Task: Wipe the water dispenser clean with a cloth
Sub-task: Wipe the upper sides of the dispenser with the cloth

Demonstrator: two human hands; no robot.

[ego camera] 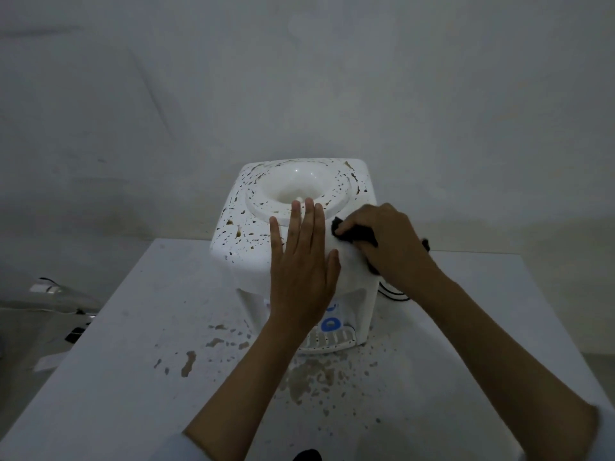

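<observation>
A white tabletop water dispenser stands at the back middle of the table, its top and left side speckled with brown dirt spots around the round bottle well. My left hand lies flat on its front top, fingers spread, holding nothing. My right hand presses a dark cloth against the top right corner of the dispenser; most of the cloth is hidden under the palm. The patch between my hands looks free of spots.
The white table carries brown splatter stains in front of the dispenser. A blue tap and a drip tray show under my left wrist. A black cord runs behind the dispenser's right side. Grey wall behind; clutter on the floor at left.
</observation>
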